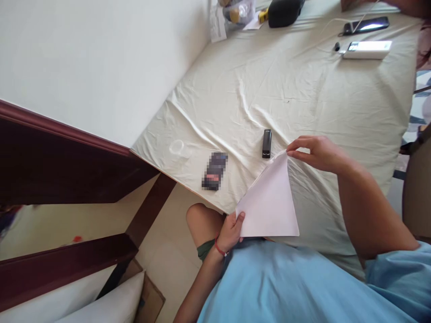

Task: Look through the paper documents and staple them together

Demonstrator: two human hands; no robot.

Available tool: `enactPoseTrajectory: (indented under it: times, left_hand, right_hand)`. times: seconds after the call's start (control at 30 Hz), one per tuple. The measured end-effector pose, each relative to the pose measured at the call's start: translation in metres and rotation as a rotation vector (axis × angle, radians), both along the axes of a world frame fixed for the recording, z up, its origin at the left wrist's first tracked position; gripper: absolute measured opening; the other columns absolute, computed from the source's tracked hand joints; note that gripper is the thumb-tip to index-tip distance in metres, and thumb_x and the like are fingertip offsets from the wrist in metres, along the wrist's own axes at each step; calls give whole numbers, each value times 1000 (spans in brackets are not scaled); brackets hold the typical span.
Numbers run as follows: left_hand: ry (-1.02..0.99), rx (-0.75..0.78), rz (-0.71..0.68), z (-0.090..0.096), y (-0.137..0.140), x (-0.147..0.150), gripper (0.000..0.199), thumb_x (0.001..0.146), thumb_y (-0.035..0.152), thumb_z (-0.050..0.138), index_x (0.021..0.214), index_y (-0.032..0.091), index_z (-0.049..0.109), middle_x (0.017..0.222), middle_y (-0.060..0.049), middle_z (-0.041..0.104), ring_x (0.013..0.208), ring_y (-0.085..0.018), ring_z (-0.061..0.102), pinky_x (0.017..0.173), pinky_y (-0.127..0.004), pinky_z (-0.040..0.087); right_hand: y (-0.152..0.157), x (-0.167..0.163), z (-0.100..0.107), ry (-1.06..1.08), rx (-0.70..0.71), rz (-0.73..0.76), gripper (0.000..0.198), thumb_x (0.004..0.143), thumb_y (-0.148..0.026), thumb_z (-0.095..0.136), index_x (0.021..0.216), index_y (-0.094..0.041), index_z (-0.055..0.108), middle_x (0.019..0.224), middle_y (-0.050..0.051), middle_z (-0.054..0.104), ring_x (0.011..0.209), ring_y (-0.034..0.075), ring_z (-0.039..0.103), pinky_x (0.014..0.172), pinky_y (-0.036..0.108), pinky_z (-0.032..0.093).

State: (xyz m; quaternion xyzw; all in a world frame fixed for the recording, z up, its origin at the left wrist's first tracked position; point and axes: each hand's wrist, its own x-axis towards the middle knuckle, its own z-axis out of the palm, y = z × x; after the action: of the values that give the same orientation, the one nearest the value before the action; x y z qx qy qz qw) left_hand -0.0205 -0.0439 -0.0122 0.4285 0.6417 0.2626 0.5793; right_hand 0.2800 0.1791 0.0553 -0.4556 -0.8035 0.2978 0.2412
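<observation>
A stack of white paper sheets [269, 202] is tilted over the near edge of the cloth-covered table, close to my body. My left hand [232, 229] grips its lower left corner, thumb on top and a red band at the wrist. At the far corner my right hand [311, 151] pinches the paper's edge between thumb and fingers. Just beyond that edge lies a small black stapler [266, 143], touched by neither hand. To its left rests a dark, pixelated flat object [214, 171] whose kind I cannot make out.
A clear round ring-like item [177, 147] lies at the table's left side. Farther back are a white power bank [368, 50], a dark phone [365, 26] with a cable, a black case [285, 12] and a plastic bag [237, 12]. Another person's arm shows at top right.
</observation>
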Motion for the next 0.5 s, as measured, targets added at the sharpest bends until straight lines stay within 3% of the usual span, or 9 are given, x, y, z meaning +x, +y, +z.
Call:
enactPoseTrajectory:
  times: [0.07,0.17,0.23,0.37,0.5]
  left_hand:
    - [-28,-18,17,1,-4,-2,67,87,85,48,75,19,53,42,7,46,30,-8,39,32,-21,24]
    - [-64,-29,13,2,-7,0,67,88,84,47,71,19,52,39,7,43,30,-7,37,32,-20,22]
    - [-68,-28,0,4,-6,2,68,89,84,45,69,19,52,36,7,42,29,-7,36,32,-20,22]
    - [-73,-38,-16,4,4,7,68,88,85,45,73,19,54,36,7,43,28,-8,38,31,-19,23]
    - [-76,-80,53,0,13,14,67,85,84,52,82,18,57,43,7,48,29,-8,39,30,-20,25]
  right_hand:
    - [7,2,-20,94,-98,33,31,89,-56,65,94,-27,77,99,5,73,85,21,67,79,38,53]
    - [12,-5,-44,195,-133,-114,34,87,-52,67,107,-26,75,105,7,72,80,19,65,74,36,53]
    - [14,-10,-54,220,-167,-200,36,86,-49,69,114,-26,73,94,3,71,72,17,60,70,34,50]
    - [14,-11,-62,444,-336,-189,28,85,-49,72,94,-23,73,71,-3,59,60,13,48,59,29,39]
    - [11,-6,-72,701,-431,-234,28,80,-49,76,84,-22,70,65,-4,54,57,12,43,57,29,35]
